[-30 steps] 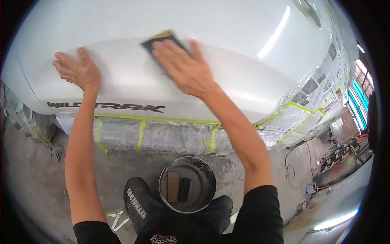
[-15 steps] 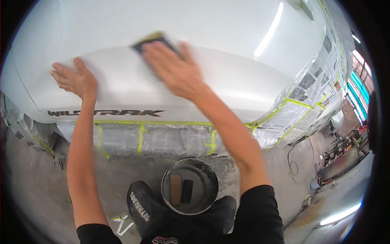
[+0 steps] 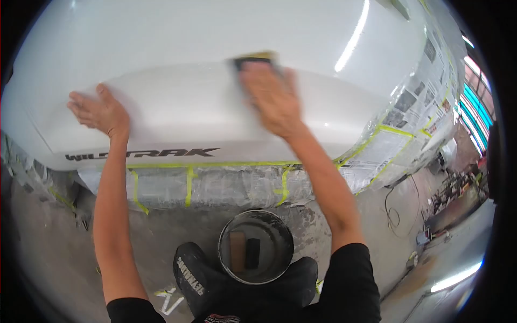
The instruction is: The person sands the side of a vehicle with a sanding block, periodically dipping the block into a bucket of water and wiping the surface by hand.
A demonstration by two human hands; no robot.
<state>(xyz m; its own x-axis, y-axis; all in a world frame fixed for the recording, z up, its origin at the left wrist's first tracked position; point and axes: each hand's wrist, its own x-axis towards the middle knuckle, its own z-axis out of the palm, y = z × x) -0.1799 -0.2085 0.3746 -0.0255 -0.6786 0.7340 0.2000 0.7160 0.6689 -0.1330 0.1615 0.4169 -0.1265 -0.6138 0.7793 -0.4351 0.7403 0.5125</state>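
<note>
My right hand (image 3: pixel 273 97) is pressed over a dark sanding pad (image 3: pixel 254 60) with a yellowish edge, flat against the silvery-white vehicle panel (image 3: pixel 183 105). Motion smears the pad and fingertips, and the palm hides most of the pad. On the left, my left hand (image 3: pixel 102 112) lies against the same panel, fingers stretched and thumb raised, holding nothing. Below it runs dark WILDTRAK lettering (image 3: pixel 188 152), partly covered by my left wrist.
Masking plastic (image 3: pixel 231 185) with yellow-green tape covers the part under the panel; newspaper masking (image 3: pixel 401 107) covers the right side. A bucket (image 3: pixel 222 250) with a brown block and a black block stands between my legs. A cable (image 3: pixel 396 215) lies on the floor at right.
My right hand and the sanding pad have slid to the right across the panel and turned more upright. The left hand stays at nearly the same spot on the panel.
</note>
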